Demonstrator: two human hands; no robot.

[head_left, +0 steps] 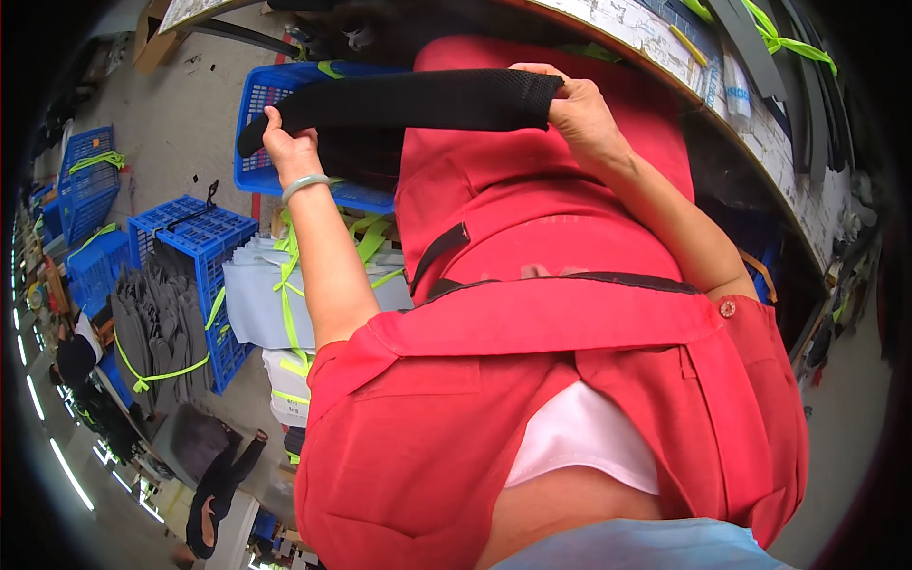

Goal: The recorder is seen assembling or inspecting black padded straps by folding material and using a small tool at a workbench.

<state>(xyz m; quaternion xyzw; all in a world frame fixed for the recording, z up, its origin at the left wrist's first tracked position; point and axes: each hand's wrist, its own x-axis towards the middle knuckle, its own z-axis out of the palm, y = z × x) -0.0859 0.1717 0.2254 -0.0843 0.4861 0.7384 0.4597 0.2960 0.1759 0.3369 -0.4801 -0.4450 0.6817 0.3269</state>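
A long strip of black mesh fabric (418,99) stretches between my two hands, above my lap and the blue basket. Closed on its left part, my left hand (290,150) has the thumb up along the edge and a pale bangle at the wrist. The strip's left end sticks out past that hand, over the basket wall. At the other end, my right hand (579,106) pinches the strip's right edge between thumb and fingers. The blue plastic basket (249,171) stands below the strip, with dark material inside that I cannot make out.
Red cloth (570,218) covers my lap. A worktable edge (760,161) runs along the right, with dark strips (750,47) tied in green. Left are tied pale fabric pieces (256,285), a blue crate (228,323), grey bundled pieces (161,323) and, farther off, a person (218,494).
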